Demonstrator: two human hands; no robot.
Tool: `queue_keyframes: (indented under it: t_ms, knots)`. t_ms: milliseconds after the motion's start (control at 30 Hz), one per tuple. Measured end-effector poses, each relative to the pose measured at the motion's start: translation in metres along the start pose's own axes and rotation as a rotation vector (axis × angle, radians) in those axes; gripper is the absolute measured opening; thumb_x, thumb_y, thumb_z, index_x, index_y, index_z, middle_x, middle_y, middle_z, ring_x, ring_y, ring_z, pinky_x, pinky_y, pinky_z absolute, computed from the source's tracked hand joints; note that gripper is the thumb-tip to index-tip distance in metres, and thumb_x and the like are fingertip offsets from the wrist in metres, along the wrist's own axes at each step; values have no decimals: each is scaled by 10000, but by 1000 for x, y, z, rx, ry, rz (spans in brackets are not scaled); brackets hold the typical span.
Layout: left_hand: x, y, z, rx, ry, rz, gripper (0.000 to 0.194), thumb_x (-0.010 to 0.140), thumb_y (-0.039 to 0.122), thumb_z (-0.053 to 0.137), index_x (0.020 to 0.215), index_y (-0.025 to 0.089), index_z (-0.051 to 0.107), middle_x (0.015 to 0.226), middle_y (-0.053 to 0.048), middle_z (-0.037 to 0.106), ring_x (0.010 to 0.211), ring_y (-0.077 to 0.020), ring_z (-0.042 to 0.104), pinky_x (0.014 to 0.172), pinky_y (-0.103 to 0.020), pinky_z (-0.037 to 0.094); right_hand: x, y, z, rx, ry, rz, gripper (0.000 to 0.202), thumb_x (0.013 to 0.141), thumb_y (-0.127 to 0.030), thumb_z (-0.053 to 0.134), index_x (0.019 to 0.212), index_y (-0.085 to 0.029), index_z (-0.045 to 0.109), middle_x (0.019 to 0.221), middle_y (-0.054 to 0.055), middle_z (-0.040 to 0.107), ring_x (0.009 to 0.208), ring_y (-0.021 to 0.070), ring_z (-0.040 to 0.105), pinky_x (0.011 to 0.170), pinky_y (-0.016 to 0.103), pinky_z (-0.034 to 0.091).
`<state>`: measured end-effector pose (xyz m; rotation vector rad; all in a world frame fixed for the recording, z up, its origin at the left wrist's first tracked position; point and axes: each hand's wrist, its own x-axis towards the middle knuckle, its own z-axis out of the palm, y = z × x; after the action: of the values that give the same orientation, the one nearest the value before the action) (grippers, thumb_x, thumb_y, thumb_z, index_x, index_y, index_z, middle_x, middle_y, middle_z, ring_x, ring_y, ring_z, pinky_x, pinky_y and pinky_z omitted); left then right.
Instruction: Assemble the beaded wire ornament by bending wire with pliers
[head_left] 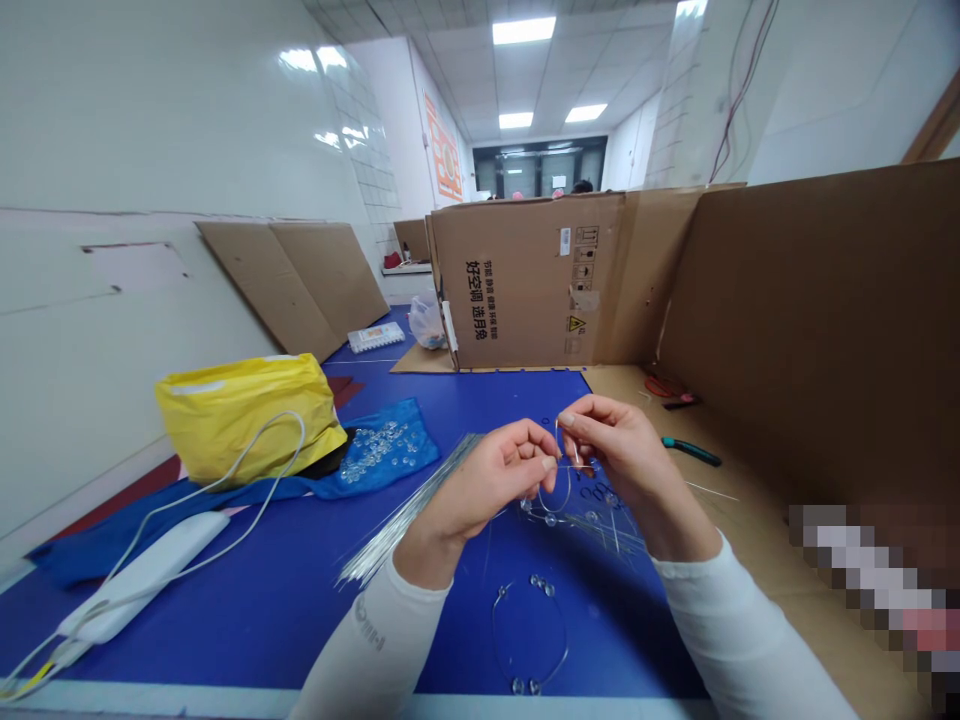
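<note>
My left hand and my right hand are raised close together over the blue table, both with fingers pinched on a thin silvery wire. The wire bends into a small loop below the fingertips. Clear beads show just under the hands, beside small dark rings. Nearer the front edge lies a round wire loop with several clear beads on it. A bundle of straight wires lies left of and partly behind my left forearm.
Clear beads lie on blue cloth beside a yellow bag. A white power strip with cables is at front left. Cardboard walls the back and right; green-handled pliers and red-handled scissors lie at right.
</note>
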<state>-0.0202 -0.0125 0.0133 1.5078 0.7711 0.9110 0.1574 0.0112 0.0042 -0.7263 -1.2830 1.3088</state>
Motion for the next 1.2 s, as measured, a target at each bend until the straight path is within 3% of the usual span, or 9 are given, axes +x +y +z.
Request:
queue_keyframes:
  t_ms: [467, 700, 967, 1200]
  knots:
    - [1, -5, -6, -19, 7, 21, 192, 865, 322, 689, 898, 135, 663, 712, -5, 630, 592, -84, 480, 565, -243, 328, 0, 2, -2, 6, -45, 36, 291, 738, -413, 828, 653, -195, 655, 523, -26, 617, 412, 84, 489, 375, 204, 336]
    - [1, -4, -4, -65, 15, -7, 206, 855, 318, 715, 911, 149, 613, 704, 8, 629, 563, -68, 445, 548, -232, 311, 1, 0, 0, -50, 64, -3, 266, 722, -408, 819, 658, -202, 665, 503, -35, 609, 396, 85, 479, 385, 217, 368]
    - [0, 2, -3, -64, 24, -25, 222, 831, 287, 719, 933, 161, 566, 681, 22, 625, 551, -67, 441, 539, -227, 314, 1, 0, -1, -53, 82, -20, 275, 722, -427, 822, 666, -203, 672, 508, -29, 609, 404, 87, 471, 386, 221, 366]
    - [0, -1, -3, -69, 18, -21, 228, 840, 311, 724, 948, 148, 606, 700, 6, 628, 569, -75, 453, 542, -231, 309, -1, -3, 2, -64, 22, 18, 284, 707, -426, 823, 636, -205, 659, 510, -24, 606, 408, 90, 464, 389, 231, 361]
